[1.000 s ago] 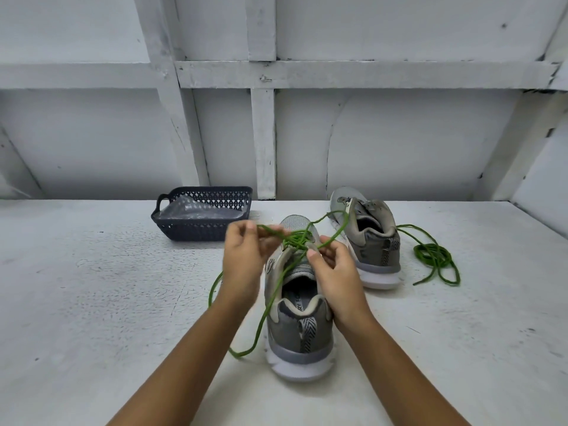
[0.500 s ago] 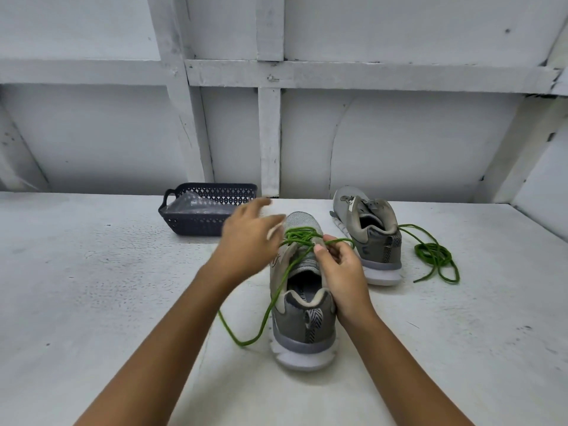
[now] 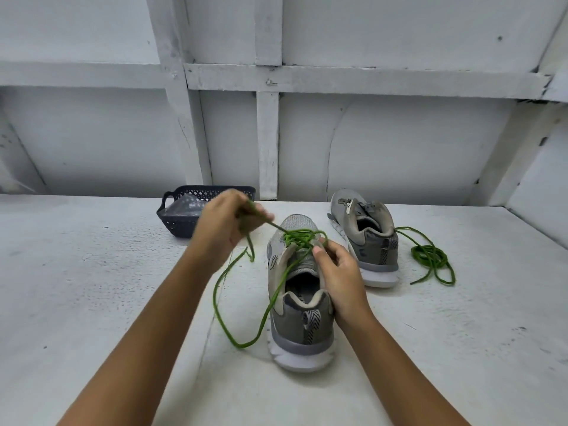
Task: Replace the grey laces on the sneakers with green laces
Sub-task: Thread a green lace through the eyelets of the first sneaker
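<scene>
A grey sneaker (image 3: 299, 321) stands heel toward me in the middle of the white table. A green lace (image 3: 242, 305) is threaded through its front eyelets, and a long loop of it trails down the shoe's left side. My left hand (image 3: 227, 226), raised above and left of the toe, grips one end of that lace and holds it taut. My right hand (image 3: 339, 272) rests on the shoe's right side and pinches the lace at the eyelets. The second grey sneaker (image 3: 365, 238) stands behind at the right, with another green lace (image 3: 430, 259) coiled beside it.
A dark plastic basket (image 3: 181, 216) with clear plastic inside sits at the back left, just behind my left hand. A white panelled wall (image 3: 399, 142) closes off the far edge of the table (image 3: 76, 287).
My left hand has lifted up and to the left, drawing the green lace end taut through the eyelets. My right hand stayed on the shoe, pinching the lace.
</scene>
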`<state>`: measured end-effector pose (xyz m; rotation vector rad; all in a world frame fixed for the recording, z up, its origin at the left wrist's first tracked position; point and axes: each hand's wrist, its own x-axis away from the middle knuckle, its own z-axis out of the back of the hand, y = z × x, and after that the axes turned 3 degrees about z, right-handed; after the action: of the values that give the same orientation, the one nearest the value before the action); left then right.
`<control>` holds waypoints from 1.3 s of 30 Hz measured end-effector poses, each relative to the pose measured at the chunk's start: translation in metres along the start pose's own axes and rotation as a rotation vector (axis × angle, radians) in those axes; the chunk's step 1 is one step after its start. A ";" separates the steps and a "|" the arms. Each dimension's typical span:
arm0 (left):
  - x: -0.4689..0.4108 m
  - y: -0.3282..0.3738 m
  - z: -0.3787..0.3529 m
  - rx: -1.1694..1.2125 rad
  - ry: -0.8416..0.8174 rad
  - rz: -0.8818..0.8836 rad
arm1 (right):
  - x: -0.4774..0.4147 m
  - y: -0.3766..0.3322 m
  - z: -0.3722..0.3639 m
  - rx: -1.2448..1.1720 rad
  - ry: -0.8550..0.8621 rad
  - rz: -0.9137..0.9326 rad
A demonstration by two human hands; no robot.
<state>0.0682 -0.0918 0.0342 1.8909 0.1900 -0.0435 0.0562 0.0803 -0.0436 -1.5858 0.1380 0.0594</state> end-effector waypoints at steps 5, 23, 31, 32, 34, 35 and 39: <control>-0.006 0.007 0.025 -0.327 0.264 -0.018 | 0.001 0.000 0.001 -0.010 0.010 0.008; 0.015 -0.022 -0.030 -1.267 -0.292 -0.153 | -0.002 -0.003 -0.001 -0.011 -0.010 -0.012; 0.030 -0.007 -0.025 -1.661 -0.426 -0.009 | -0.005 -0.002 0.006 -0.005 -0.042 -0.024; 0.031 -0.005 -0.025 -1.649 -0.417 -0.010 | -0.006 -0.002 0.006 -0.007 -0.052 -0.025; 0.033 0.002 -0.024 -1.650 -0.386 -0.045 | -0.009 -0.003 0.007 -0.012 -0.070 -0.029; 0.033 0.005 -0.023 -1.642 -0.367 -0.068 | -0.010 -0.004 0.007 -0.005 -0.080 -0.028; 0.030 0.018 -0.015 -1.346 -0.295 -0.047 | -0.018 -0.009 0.011 0.033 -0.148 -0.054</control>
<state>0.0995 -0.0801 0.0525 0.5253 0.0260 -0.1753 0.0405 0.0921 -0.0322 -1.5454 -0.0197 0.1317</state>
